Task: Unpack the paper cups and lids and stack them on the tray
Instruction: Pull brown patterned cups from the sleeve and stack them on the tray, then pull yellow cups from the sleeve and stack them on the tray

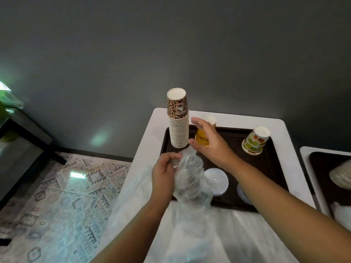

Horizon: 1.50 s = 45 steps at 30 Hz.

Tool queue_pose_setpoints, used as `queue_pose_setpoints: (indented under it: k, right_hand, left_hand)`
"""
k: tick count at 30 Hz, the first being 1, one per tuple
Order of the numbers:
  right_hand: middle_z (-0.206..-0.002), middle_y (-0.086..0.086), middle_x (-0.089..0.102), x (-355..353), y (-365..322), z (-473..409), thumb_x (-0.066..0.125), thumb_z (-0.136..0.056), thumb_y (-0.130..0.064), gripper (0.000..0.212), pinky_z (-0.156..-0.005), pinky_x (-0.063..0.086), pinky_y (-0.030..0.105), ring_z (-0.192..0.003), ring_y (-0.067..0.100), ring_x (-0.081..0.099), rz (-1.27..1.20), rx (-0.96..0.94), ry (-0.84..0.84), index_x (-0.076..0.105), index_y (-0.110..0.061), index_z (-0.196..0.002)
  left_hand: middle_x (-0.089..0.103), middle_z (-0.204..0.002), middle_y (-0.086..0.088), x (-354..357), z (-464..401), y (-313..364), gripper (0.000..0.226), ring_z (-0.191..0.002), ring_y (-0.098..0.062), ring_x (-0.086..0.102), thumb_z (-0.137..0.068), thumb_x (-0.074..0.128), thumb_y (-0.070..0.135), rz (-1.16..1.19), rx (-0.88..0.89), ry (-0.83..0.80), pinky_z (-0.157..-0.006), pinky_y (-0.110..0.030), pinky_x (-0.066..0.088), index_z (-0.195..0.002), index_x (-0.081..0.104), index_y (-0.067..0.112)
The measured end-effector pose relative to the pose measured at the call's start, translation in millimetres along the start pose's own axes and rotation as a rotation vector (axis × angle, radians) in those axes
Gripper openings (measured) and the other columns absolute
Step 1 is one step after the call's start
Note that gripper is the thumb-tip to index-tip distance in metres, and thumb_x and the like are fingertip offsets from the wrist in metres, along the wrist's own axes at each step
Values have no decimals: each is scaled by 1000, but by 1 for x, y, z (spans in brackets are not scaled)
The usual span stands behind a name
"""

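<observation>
A tall stack of leopard-print paper cups [178,120] stands upside down at the far left of the dark brown tray [273,168]. Just right of it sits a yellow cup stack [203,138], partly hidden by my right hand [209,141], whose fingers are spread in front of it; I cannot tell if they touch it. A short stack of green and red patterned cups [255,140] leans at the tray's far right. White lids [216,180] and a second lid pile [242,194] lie near the tray's front edge. My left hand [164,174] grips a crumpled clear plastic bag [189,179].
The tray rests on a white table [284,128] against a grey wall. More clear plastic wrap [133,215] drapes over the table's front left. A second tray [322,168] with pale items sits at the right. Patterned floor lies to the left.
</observation>
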State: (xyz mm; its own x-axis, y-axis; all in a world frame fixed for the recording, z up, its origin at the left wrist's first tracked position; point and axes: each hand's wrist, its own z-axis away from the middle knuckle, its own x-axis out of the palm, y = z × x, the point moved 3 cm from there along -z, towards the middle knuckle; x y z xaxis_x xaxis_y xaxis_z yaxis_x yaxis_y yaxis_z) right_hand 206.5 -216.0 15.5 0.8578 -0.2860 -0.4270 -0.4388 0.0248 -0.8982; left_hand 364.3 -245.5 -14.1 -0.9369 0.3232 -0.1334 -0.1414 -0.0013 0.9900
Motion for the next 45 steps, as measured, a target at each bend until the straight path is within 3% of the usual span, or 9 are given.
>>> queue_pose_setpoints:
  k: [2, 7, 13, 20, 25, 30, 36, 40, 45]
  right_hand:
    - [-151, -13, 28, 0, 8, 18, 64, -65, -73, 95, -114, 26, 27, -138, 1, 26, -99, 111, -216, 25, -37, -144]
    - [-136, -31, 34, -4, 23, 59, 81, -71, -9, 105, -100, 31, 5, -125, -15, 36, -157, 210, -383, 11, -42, -142]
    - [-132, -12, 56, -11, 39, 79, 91, -60, -24, 99, -107, 41, 33, -123, 3, 50, -120, 304, -202, 37, -29, -142]
    - [-111, 6, 60, -34, 53, 94, 87, -63, -19, 33, -96, 48, 37, -105, 17, 59, -111, 254, -211, 70, -37, -85]
    - [-113, 7, 60, -55, 62, 94, 71, -79, -1, 12, -96, 43, 30, -106, 13, 59, -37, 226, -197, 66, -10, -85]
    - [-84, 1, 61, -75, 68, 105, 66, -87, -10, 15, -78, 46, 25, -85, 11, 61, -65, 302, -162, 53, -10, -81]
    - [-63, -5, 44, -97, 78, 129, 60, -92, -20, 21, -52, 36, 10, -51, 0, 38, 84, 397, -40, 44, -17, -80]
    - [-66, -3, 49, -108, 92, 147, 72, -83, -24, 21, -60, 35, 21, -60, 9, 42, 144, 481, 5, 53, -19, -76]
    - [-69, -5, 46, -107, 100, 177, 68, -80, -2, 24, -55, 36, 15, -59, 6, 40, 157, 608, -189, 53, -19, -74]
  left_hand:
    - [69, -91, -2, 5, -7, 15, 28, -82, -10, 63, -92, 41, -5, 62, 11, 41, -69, -18, 51, -92, 66, 9]
    - [68, -93, -4, 24, -16, 41, 31, -91, -21, 63, -92, 41, -3, 211, 32, 125, -82, -26, 53, -90, 66, 14]
    - [70, -102, -11, 52, -5, 65, 40, -103, -30, 64, -91, 41, -4, 328, 16, 157, -97, -48, 49, -82, 69, 23]
    - [66, -82, -10, 47, -11, 89, 28, -74, -19, 60, -88, 48, -10, 519, 32, 254, -78, -38, 54, -85, 67, 11]
    - [68, -66, 1, 18, -27, 105, 28, -66, -16, 63, -84, 52, -16, 596, 122, 355, -69, -34, 57, -80, 65, 8]
    - [62, -96, -21, -27, -42, 82, 35, -84, -27, 63, -79, 47, -22, 497, 112, 479, -64, -29, 58, -81, 65, 7]
    - [61, -81, -9, -60, -38, 24, 37, -76, -21, 61, -77, 47, -17, 245, -3, 514, -74, -29, 58, -71, 62, 16]
    - [52, -70, -2, -62, -14, -11, 37, -52, 1, 56, -79, 42, -21, 147, -84, 415, -54, -8, 49, -65, 52, 12]
    - [52, -66, 0, -75, 10, -62, 39, -65, -14, 46, -76, 39, -20, -94, -182, 301, -64, -26, 38, -58, 50, 13]
